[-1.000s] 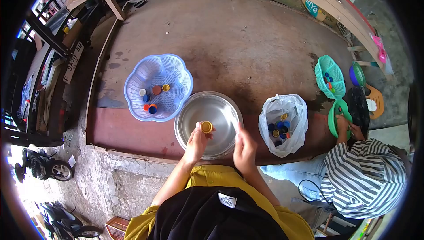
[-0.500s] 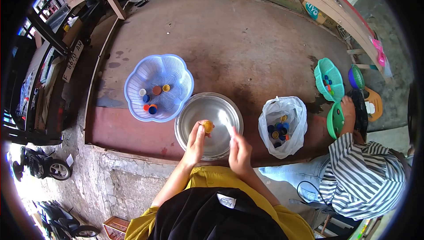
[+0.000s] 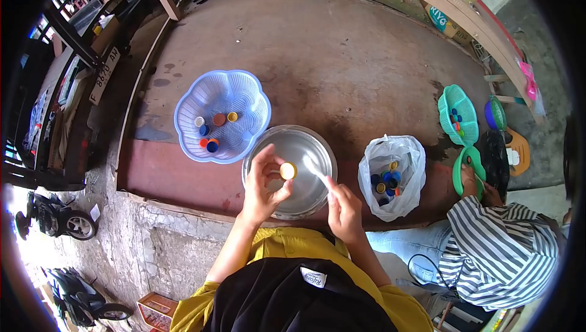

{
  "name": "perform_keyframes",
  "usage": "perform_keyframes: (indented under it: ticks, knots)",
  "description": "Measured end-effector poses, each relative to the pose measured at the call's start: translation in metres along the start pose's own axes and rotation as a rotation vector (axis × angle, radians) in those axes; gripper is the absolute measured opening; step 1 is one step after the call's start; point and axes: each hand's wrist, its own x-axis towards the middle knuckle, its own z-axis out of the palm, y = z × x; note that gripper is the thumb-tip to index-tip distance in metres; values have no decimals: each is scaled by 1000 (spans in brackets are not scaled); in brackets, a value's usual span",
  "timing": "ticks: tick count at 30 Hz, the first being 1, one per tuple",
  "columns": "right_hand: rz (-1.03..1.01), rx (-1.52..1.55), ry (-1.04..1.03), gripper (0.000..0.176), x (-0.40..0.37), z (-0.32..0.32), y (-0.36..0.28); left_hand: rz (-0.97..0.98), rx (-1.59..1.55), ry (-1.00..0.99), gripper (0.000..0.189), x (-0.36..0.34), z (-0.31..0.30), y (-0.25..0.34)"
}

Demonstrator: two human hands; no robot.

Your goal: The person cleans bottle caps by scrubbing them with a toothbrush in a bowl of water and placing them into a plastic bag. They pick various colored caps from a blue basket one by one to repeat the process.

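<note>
Above a round metal basin, my left hand grips a yellow bottle cap between fingers and thumb, its pale round face showing. My right hand is closed around the handle of a slim white brush, which looks like a toothbrush. The brush head is just right of the cap, apart from it. Left of the basin, a blue flower-shaped plastic basket holds several bottle caps, among them a brown cap. More caps lie in a white plastic bag to the right.
At the right, a co-worker in a striped shirt has hands at a green bowl. Near it are a turquoise basket with caps and a black plastic bag. A raised wooden edge borders the worn tabletop.
My left hand has opened its grip wider and turned the cap so its pale face shows. The brush has shifted slightly right. The co-worker's hand has moved down into the green bowl.
</note>
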Motion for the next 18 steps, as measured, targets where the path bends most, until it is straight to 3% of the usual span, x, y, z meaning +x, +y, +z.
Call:
perform_keyframes:
  ticks: [2, 6, 10, 14, 17, 18]
  knots:
    - [-101, -82, -120, 47, -3, 1, 2, 72, 9, 16, 84, 0, -2, -1]
    - [59, -168, 154, 50, 13, -5, 13, 108, 56, 27, 89, -1, -4, 9]
    - [-179, -200, -159, 51, 4, -4, -9, 80, 32, 11, 91, -2, -5, 9]
    - [165, -357, -12, 49, 10, -6, 19, 115, 130, 24, 88, -2, -9, 6]
    - [153, -180, 135, 42, -7, 4, 30, 237, 476, 86, 84, 21, -44, 0]
    - [294, -113, 141, 37, -13, 1, 28, 215, 582, 138, 83, 29, -59, -4]
